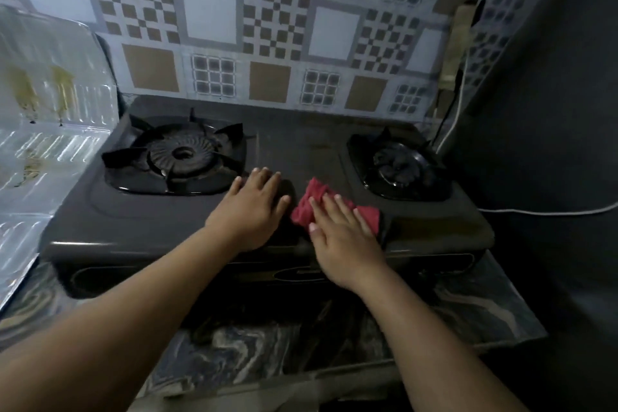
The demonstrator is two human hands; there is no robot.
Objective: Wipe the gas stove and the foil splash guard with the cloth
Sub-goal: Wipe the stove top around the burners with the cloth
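Note:
A dark two-burner gas stove sits on a marbled counter. Between its left burner and right burner, a red cloth lies bunched on the stove top. My right hand presses flat on the cloth, fingers spread, covering its middle. My left hand rests flat on the bare stove top just left of the cloth, holding nothing. The foil splash guard stands at the stove's left side, with yellowish stains on it.
A patterned tile wall rises behind the stove. A white cable runs along the counter at the right, beside a dark wall. The marbled counter extends in front of the stove.

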